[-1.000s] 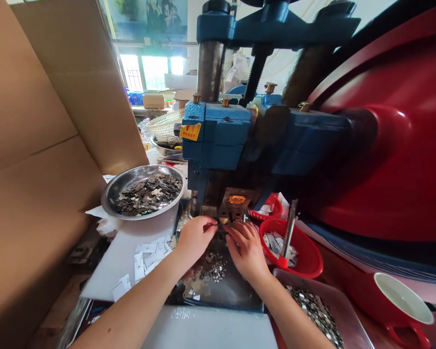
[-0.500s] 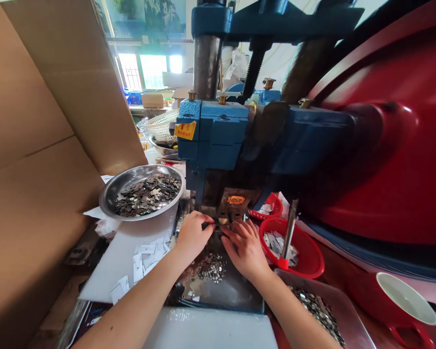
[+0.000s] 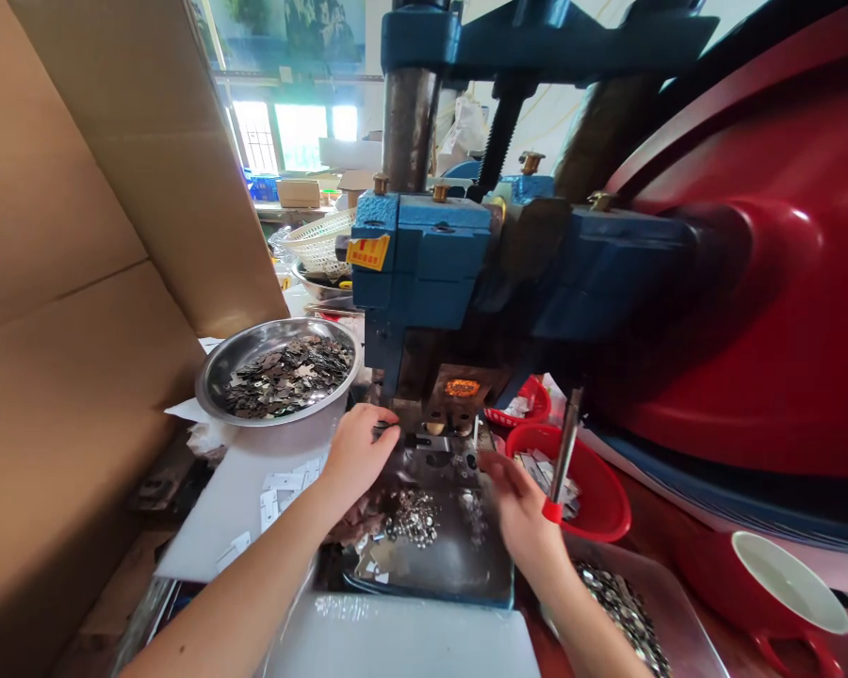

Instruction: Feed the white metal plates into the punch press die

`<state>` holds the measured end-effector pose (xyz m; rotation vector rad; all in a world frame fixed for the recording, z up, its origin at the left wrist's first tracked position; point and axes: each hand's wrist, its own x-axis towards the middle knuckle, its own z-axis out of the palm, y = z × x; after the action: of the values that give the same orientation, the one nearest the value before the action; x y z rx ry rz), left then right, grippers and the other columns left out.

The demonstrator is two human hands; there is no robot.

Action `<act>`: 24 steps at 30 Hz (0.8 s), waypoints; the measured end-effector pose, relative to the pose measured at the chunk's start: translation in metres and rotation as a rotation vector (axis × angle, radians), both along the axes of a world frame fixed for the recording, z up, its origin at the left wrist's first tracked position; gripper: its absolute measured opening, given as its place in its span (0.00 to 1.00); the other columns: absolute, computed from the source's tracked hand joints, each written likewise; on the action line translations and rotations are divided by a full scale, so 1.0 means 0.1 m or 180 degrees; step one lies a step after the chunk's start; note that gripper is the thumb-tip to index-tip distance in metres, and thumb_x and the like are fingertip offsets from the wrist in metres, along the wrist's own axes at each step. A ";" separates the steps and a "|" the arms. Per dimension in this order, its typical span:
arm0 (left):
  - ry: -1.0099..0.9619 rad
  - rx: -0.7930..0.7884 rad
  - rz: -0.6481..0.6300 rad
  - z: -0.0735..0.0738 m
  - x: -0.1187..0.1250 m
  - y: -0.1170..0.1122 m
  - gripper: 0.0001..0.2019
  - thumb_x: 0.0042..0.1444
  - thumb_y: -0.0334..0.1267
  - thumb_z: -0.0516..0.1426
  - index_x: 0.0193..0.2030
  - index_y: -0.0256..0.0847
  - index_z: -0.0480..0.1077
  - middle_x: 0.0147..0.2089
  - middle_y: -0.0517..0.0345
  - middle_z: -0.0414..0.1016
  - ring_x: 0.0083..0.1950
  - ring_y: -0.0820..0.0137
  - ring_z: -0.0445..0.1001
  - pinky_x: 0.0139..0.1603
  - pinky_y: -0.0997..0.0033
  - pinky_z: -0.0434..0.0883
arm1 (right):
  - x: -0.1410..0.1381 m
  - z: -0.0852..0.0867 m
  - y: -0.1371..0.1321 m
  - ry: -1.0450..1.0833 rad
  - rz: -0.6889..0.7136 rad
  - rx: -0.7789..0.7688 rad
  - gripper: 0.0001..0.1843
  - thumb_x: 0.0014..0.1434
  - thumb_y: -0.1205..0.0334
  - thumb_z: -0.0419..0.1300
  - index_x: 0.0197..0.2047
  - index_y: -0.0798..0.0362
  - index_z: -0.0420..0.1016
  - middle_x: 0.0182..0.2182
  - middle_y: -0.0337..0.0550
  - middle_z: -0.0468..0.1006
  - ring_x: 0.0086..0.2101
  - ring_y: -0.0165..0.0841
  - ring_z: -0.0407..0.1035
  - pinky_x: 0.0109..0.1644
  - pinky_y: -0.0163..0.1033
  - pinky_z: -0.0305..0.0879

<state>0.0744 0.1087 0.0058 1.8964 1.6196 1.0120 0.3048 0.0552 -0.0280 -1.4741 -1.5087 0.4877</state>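
Observation:
My left hand (image 3: 359,444) is at the left side of the blue press (image 3: 424,245), thumb and fingers pinched around a small dark piece (image 3: 382,428) that is mostly hidden. My right hand (image 3: 527,513) is blurred by motion, right of the die and close to the metal lever (image 3: 565,447) with a red collar; what its fingers hold, if anything, does not show. Between the hands, the die plate (image 3: 431,460) lies uncovered under the press head. In front of it, a heap of small shiny metal parts (image 3: 414,518) rests on the dark plate (image 3: 445,570).
A steel bowl (image 3: 208,386) of flat metal pieces stands left, near tall cardboard (image 3: 148,188). White pieces (image 3: 279,494) lie on a pale sheet. At right are a red basket (image 3: 611,508), a tray (image 3: 685,603) of metal parts, a red mug (image 3: 791,584) and a large red wheel (image 3: 763,330).
My hands have parted from the die: the left drew back leftward with its dark piece, the right swung right and down toward me. The die plate now shows.

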 end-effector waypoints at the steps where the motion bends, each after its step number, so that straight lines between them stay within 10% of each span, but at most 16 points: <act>1: 0.0035 0.0004 0.0016 0.01 -0.08 -0.04 0.07 0.54 0.35 0.55 0.37 0.42 0.73 0.41 0.56 0.74 0.46 0.65 0.71 0.49 0.63 0.67 | 0.07 -0.02 -0.09 0.0498 -0.0072 -0.0253 0.25 0.63 0.46 0.44 0.46 0.52 0.75 0.36 0.51 0.80 0.39 0.41 0.74 0.44 0.48 0.70; 4: 0.0130 0.0004 -0.0005 0.01 -0.28 -0.17 0.07 0.55 0.35 0.54 0.37 0.43 0.73 0.41 0.56 0.73 0.45 0.65 0.71 0.48 0.62 0.68 | 0.23 -0.05 -0.32 0.1409 0.0071 -0.0388 0.33 0.64 0.42 0.34 0.50 0.52 0.72 0.40 0.51 0.79 0.40 0.40 0.74 0.46 0.46 0.70; 9: 0.0333 -0.0030 -0.0058 -0.04 -0.51 -0.38 0.08 0.56 0.37 0.52 0.38 0.43 0.73 0.43 0.55 0.72 0.47 0.63 0.70 0.51 0.59 0.67 | 0.28 -0.09 -0.39 0.0986 -0.0274 -0.0329 0.30 0.57 0.37 0.50 0.52 0.51 0.72 0.47 0.50 0.77 0.51 0.44 0.67 0.56 0.48 0.62; 14: 0.0846 -0.0276 -0.0112 -0.07 -0.84 -0.57 0.11 0.56 0.41 0.53 0.43 0.47 0.73 0.46 0.56 0.72 0.49 0.62 0.70 0.53 0.60 0.65 | 0.26 -0.21 -0.20 0.1463 -0.0077 -0.0402 0.36 0.59 0.35 0.38 0.56 0.50 0.67 0.38 0.47 0.80 0.39 0.41 0.74 0.42 0.46 0.71; 24: 0.1446 -0.0914 -0.0336 -0.13 -0.90 -0.60 0.12 0.51 0.41 0.57 0.44 0.45 0.71 0.41 0.55 0.71 0.44 0.61 0.70 0.45 0.65 0.65 | -0.29 0.11 0.55 -0.0656 0.0154 -0.0433 0.18 0.52 0.46 0.55 0.27 0.51 0.75 0.25 0.42 0.78 0.28 0.37 0.72 0.30 0.38 0.63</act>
<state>-0.0152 0.0488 -0.0074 2.0755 1.7640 0.2908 0.2758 0.1102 -0.0168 -1.6368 -1.7036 0.4870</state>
